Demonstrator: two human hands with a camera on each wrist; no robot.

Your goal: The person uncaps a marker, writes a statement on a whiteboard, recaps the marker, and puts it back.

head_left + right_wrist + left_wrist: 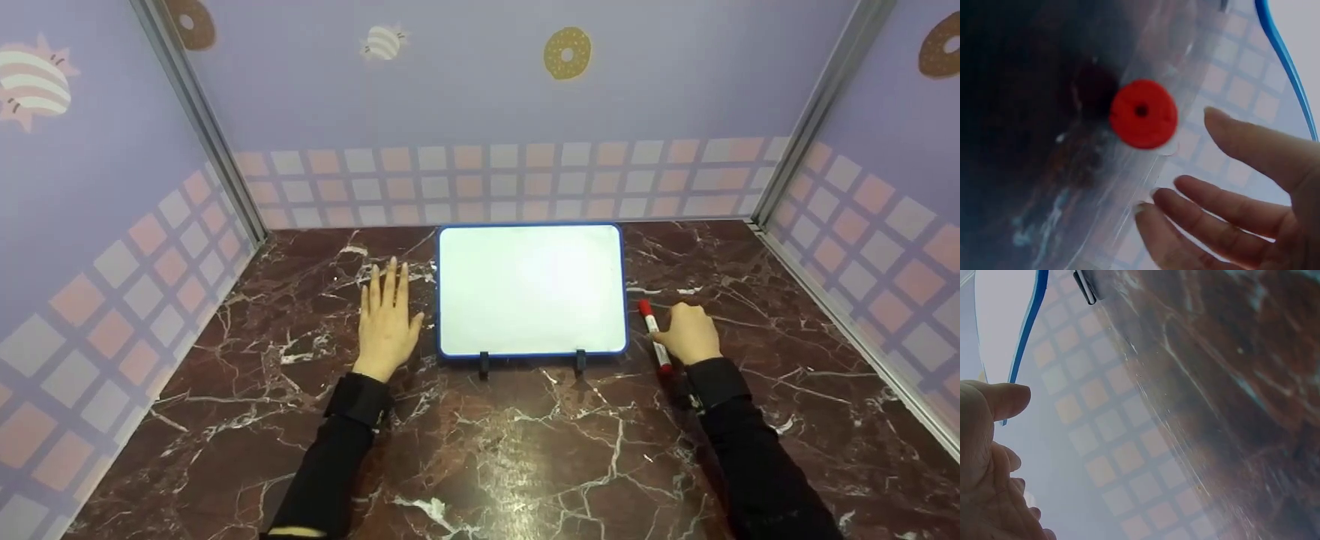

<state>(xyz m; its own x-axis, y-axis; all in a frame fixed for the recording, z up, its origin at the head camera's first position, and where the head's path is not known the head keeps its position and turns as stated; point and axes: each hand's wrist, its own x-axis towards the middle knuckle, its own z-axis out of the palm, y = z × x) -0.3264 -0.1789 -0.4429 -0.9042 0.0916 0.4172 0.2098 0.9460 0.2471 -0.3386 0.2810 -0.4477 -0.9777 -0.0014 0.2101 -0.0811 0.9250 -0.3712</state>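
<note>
A whiteboard [517,292] with a blue frame stands on two black feet in the middle of the table. Left of it, my left hand [386,330] has its fingers stretched out and holds nothing; the thumb points towards the frame. To the right of the board is a marker [652,334] with a white barrel and red ends. My right hand [690,334] is just beside the marker. In the right wrist view its thumb and fingers [1213,225] are spread, gently bent, with a gap between them. The marker's round red end [1143,114] shows apart from the fingertips.
The table [487,450] is dark red marble with white veins. Purple panels with pink and white squares enclose it at the back [480,90] and both sides. The board's blue edge [1026,326] is near the left thumb.
</note>
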